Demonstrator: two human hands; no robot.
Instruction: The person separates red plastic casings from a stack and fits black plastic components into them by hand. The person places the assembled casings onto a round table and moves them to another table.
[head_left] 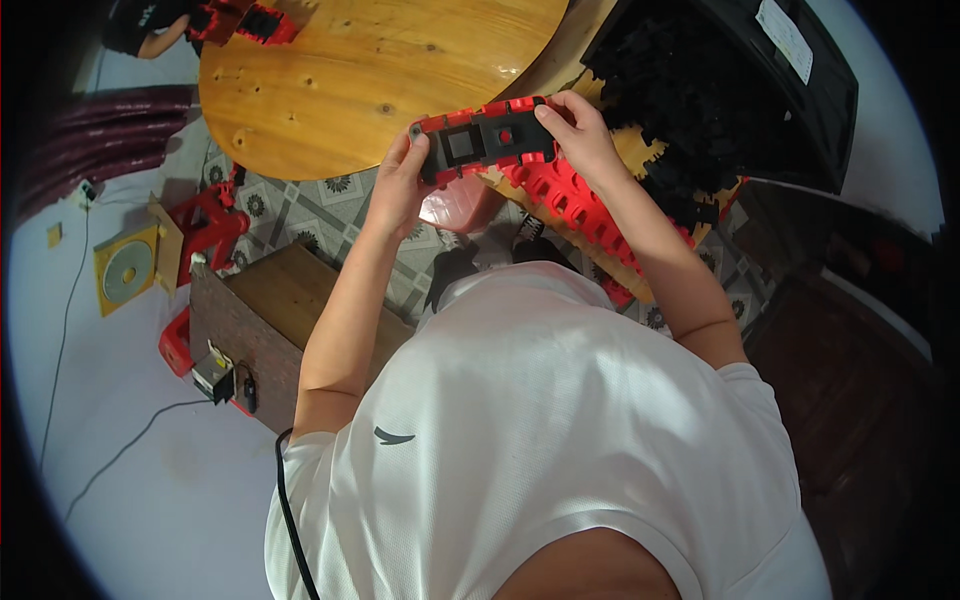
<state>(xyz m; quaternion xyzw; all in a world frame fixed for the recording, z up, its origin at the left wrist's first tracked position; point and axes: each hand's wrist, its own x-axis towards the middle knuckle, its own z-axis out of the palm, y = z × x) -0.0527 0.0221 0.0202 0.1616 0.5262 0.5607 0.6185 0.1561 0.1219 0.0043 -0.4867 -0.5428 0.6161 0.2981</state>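
Both my hands hold a long red-and-black plastic part (478,144) out in front of me, tilted slightly up to the right. Its black face has a square recess and a small red piece set in it, with red edges along both sides. My left hand (403,172) grips its left end, thumb on top. At the right end my right hand (577,130) closes around the part, the thumb lying on the black face. The undersides of both grips are hidden.
A wooden table (330,90) stands ahead. Beyond its far left edge, another person's arm (163,40) is near red-and-black parts (262,24). Right lie red parts (565,195) on cardboard and many black pieces (660,110). A pink stool (462,205) and brown cabinet (245,325) are close.
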